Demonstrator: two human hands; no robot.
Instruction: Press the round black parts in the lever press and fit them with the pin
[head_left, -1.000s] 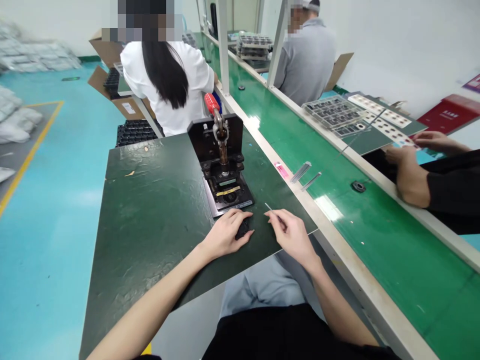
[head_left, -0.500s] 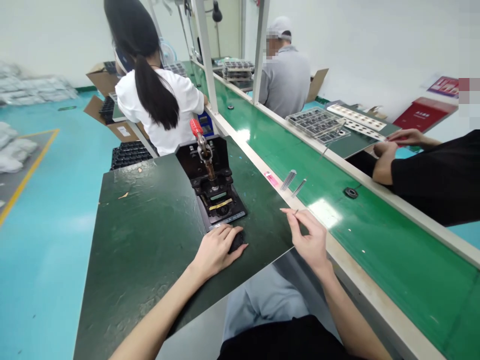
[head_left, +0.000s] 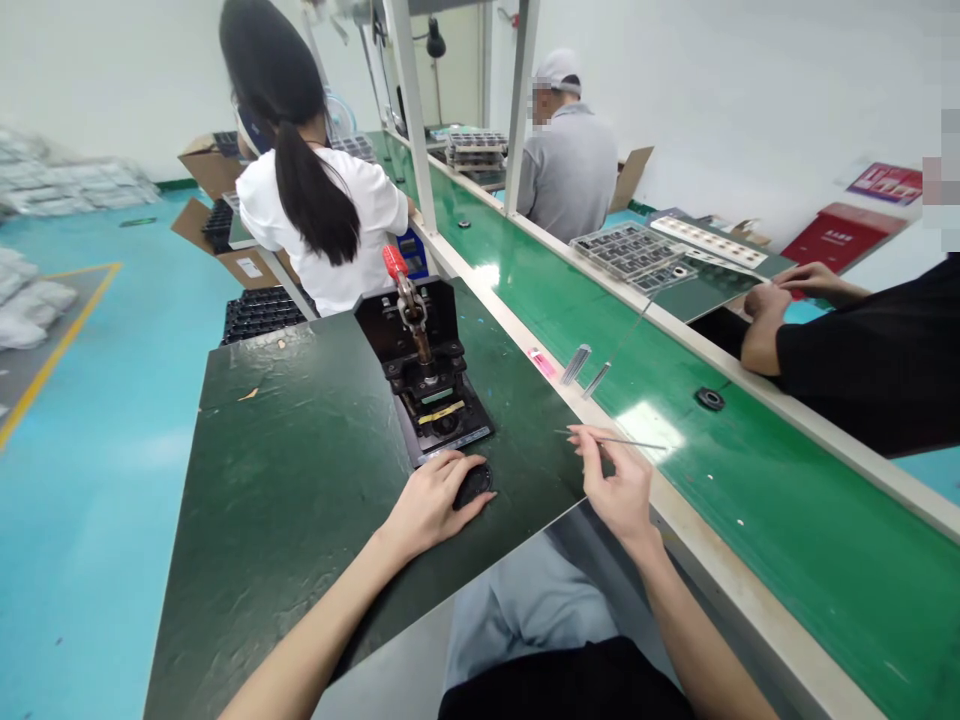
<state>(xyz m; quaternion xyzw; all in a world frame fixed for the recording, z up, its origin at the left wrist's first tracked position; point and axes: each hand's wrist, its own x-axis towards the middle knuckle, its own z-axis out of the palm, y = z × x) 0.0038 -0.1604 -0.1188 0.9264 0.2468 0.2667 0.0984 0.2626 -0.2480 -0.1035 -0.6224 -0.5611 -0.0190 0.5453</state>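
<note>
My left hand (head_left: 431,500) curls its fingers and thumb around a round black part (head_left: 474,485), pressing it flat against the green tabletop. That part lies just in front of a black toggle-clamp fixture (head_left: 435,375) with a red handle. Over the table's right edge, my right hand (head_left: 619,480) pinches a thin grey rod (head_left: 645,443), which sticks out on both sides of the fingers. Several clear strips (head_left: 577,362) stand on the conveyor's white rail, close beyond my right hand.
A green conveyor belt (head_left: 795,510) runs along the right, carrying a black ring-shaped part (head_left: 709,399). Pink labels (head_left: 541,362) lie on its rail. Clear trays (head_left: 630,250) stand across the belt, near a co-worker's hands (head_left: 795,285). Two other people sit farther back.
The thin rod now shows at full length across my right fingers, where only a bit was visible before. The ring-shaped part on the belt appears slightly nearer. My left hand stays in place.
</note>
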